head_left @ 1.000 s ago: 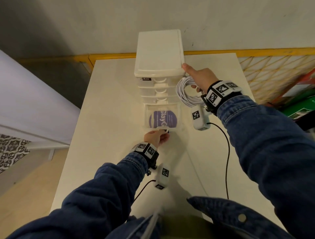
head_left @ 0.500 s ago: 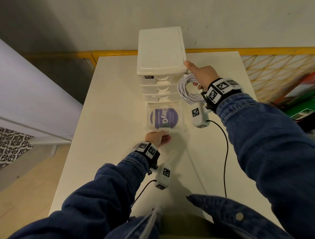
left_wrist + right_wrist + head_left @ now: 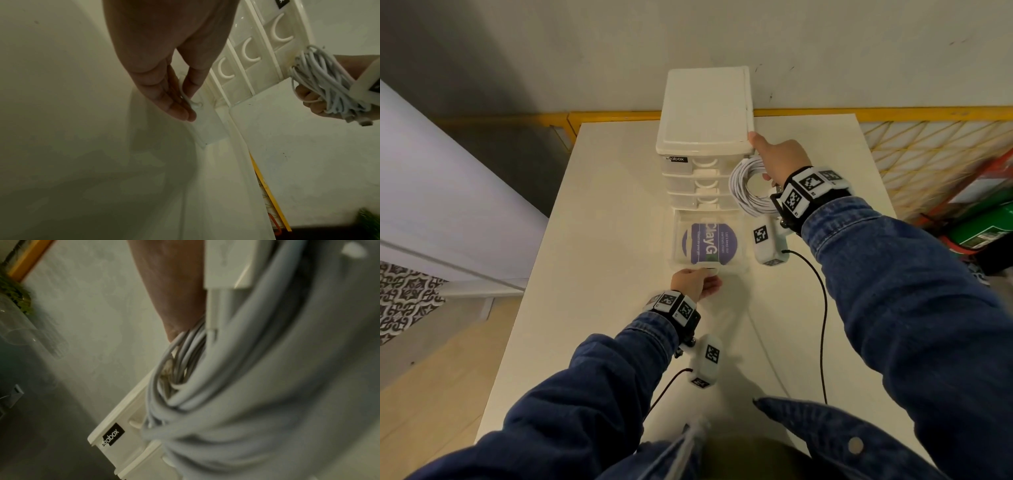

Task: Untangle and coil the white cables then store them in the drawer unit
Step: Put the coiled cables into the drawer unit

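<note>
A white drawer unit (image 3: 705, 113) stands at the table's far edge. Its clear bottom drawer (image 3: 678, 253) is pulled out, and a round purple-labelled pack (image 3: 709, 243) lies in it. My left hand (image 3: 710, 274) pinches the drawer's front handle (image 3: 192, 104) between thumb and fingers. To the right of the unit, my right hand (image 3: 777, 161) grips a coiled white cable (image 3: 744, 186) with a white plug (image 3: 226, 264), one finger against the unit's top corner. The same coil (image 3: 320, 81) hangs beside the closed upper drawers (image 3: 248, 53). A thin white cable (image 3: 767, 349) trails loose over the table.
The white table (image 3: 602, 240) drops off at its left edge to a wooden floor. A yellow railing (image 3: 893, 113) with mesh runs behind and to the right. Green and red boxes (image 3: 983, 226) sit beyond it. A black camera cord (image 3: 822, 308) crosses the table on the right.
The bottom drawer has slid a little farther out toward me with my left hand on its handle. My right hand has stayed at the unit's corner with the coil.
</note>
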